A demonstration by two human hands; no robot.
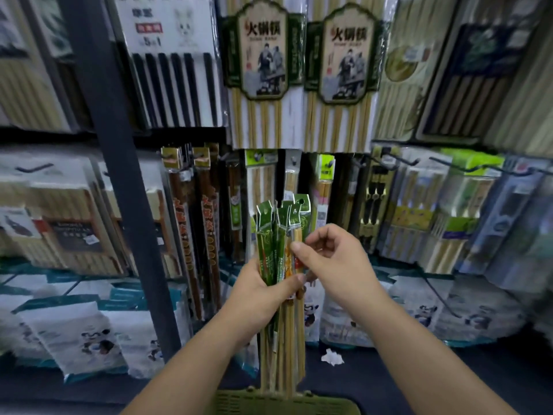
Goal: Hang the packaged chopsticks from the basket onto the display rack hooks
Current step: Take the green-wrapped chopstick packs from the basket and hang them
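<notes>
A bundle of packaged chopsticks (281, 232) stands roughly upright in front of the middle of the display rack (119, 175). The packs are slim clear sleeves with green printed header cards, each with a hang hole, fanned apart at the top, and pale bamboo sticks show below. The left hand (263, 289) grips the bundle around its middle, and the right hand (332, 256) pinches one pack just under its header. The sticks' lower ends reach down to the green slotted basket (287, 402) at the bottom edge. Dark wire hooks (392, 163) jut from the rack's right half, carrying other packs.
</notes>
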